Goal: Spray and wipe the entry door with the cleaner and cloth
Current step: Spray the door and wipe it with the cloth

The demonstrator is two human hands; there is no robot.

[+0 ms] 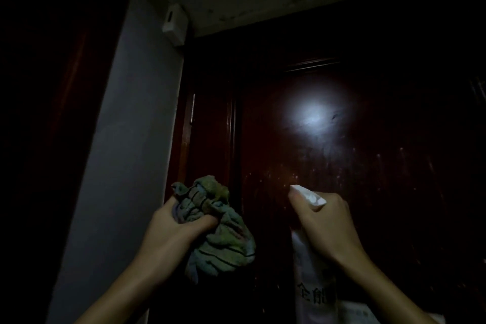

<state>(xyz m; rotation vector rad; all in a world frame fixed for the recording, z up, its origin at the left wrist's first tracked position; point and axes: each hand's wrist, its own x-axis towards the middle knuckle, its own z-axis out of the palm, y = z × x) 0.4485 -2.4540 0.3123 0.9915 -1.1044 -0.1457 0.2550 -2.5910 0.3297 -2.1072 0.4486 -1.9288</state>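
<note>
The fingers (295,198) of the right hand (326,223) are curled round the neck of the white spray bottle (311,265). One is laid down its front beneath the nozzle, which is aimed at the dark wooden entry door (381,139). Whether a trigger is being squeezed cannot be told. The fingers and thumb (206,222) of the left hand (171,231) are closed tightly on a bunched, striped greenish cloth (223,242), held before the door's left frame; contact with the door cannot be made out.

Pale specks and run-marks are seen on the door panel just ahead of the nozzle and further to its right, so some spraying is judged to be done. A bright glare (310,116) lies on the panel above the nozzle. Wiping is judged to be left, as the cloth is kept bunched rather than spread on the wood.

The bottle is opaque, with dark printed characters low on its body; how much cleaner is held inside cannot be seen.
</note>
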